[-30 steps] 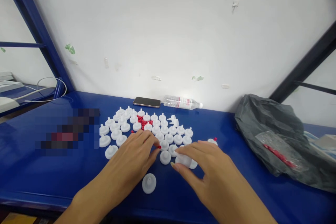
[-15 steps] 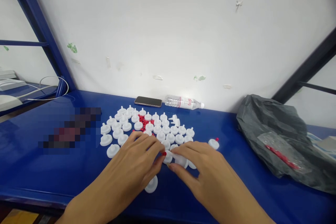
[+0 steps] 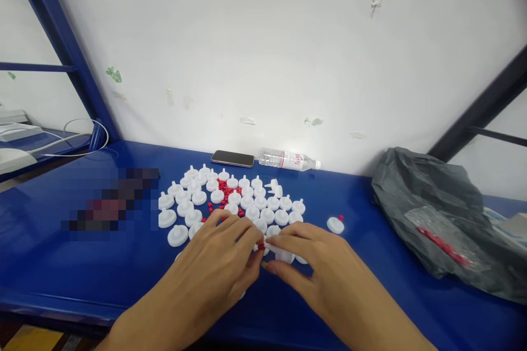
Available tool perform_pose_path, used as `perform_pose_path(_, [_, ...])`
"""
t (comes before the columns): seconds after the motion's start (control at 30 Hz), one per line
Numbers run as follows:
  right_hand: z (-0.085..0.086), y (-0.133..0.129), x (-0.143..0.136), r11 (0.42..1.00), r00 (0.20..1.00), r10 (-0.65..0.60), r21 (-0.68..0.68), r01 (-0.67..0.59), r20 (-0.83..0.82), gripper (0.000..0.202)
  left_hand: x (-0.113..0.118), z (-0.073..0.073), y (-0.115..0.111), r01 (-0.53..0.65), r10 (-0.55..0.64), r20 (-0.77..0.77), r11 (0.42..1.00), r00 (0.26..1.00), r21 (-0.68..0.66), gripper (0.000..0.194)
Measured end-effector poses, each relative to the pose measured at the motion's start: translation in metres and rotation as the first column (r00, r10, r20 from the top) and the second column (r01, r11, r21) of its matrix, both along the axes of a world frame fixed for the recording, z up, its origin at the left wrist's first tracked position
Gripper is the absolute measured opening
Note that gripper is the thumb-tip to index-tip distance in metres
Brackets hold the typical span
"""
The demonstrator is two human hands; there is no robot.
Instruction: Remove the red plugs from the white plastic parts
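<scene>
My left hand (image 3: 218,260) pinches a small red tip cap (image 3: 261,246) between thumb and fingertips. Opposite it, my right hand (image 3: 323,269) is closed on a white spout cap (image 3: 284,255), held sideways with its nozzle toward the red piece. The two pieces meet or nearly meet; fingers hide the exact contact. Beyond my hands stand several white spout caps (image 3: 252,212), mostly nozzle up, around a loose heap of red tip caps (image 3: 225,191). Under my left hand, another white cap is almost wholly covered.
A white spout cap with a red tip (image 3: 335,225) lies apart at right. Along the wall are a phone (image 3: 233,158) and a plastic bottle (image 3: 286,159) on its side. A dark plastic bag (image 3: 424,192) with a clear pouch of red pieces (image 3: 442,245) occupies the right side.
My left hand has shifted slightly right and down, bringing the red tip cap up to the white nozzle. It now covers most of the white cap near the front. My right hand barely moves.
</scene>
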State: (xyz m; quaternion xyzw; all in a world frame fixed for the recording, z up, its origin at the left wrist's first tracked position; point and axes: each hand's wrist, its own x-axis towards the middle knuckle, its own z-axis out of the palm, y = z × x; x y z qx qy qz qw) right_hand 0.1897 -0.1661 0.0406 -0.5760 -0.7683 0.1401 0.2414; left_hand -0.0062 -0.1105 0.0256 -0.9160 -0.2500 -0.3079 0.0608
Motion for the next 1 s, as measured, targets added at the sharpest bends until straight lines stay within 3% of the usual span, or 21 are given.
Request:
perform_pose_path(0.3, [0.0037,-0.0011,-0.0022,1.000,0.999,-0.006,-0.004,0.007,0.046,0.023,-0.0015,-0.0053,-0.0008,0.068,-0.070,-0.029,0.996,0.997,-0.056,0.023])
perform_pose_path(0.7, [0.0031,-0.0031,-0.0044,0.998,0.998,-0.057,0.012,0.057,-0.004,0.021,-0.0033,-0.0016,0.0024,0.156,-0.147,0.099,0.983,0.984,-0.093,0.019])
perform_pose_path(0.8, [0.0042,-0.0026,-0.0026,0.994,0.990,-0.105,0.033,0.108,-0.091,0.029,-0.0040,-0.0015,0.0032,0.176,-0.158,0.162,0.979,0.974,-0.103,0.017])
perform_pose_path(0.9, [0.0055,-0.0029,-0.0006,0.980,0.955,-0.173,0.052,0.191,-0.240,0.025,-0.0040,0.0012,0.0004,0.193,-0.170,0.231,0.978,0.958,-0.081,0.018])
perform_pose_path(1.0, [0.0071,-0.0052,-0.0001,0.989,0.935,-0.121,0.035,0.140,-0.332,0.020,-0.0028,0.0044,-0.0038,0.193,-0.173,0.298,0.980,0.939,-0.041,0.021])
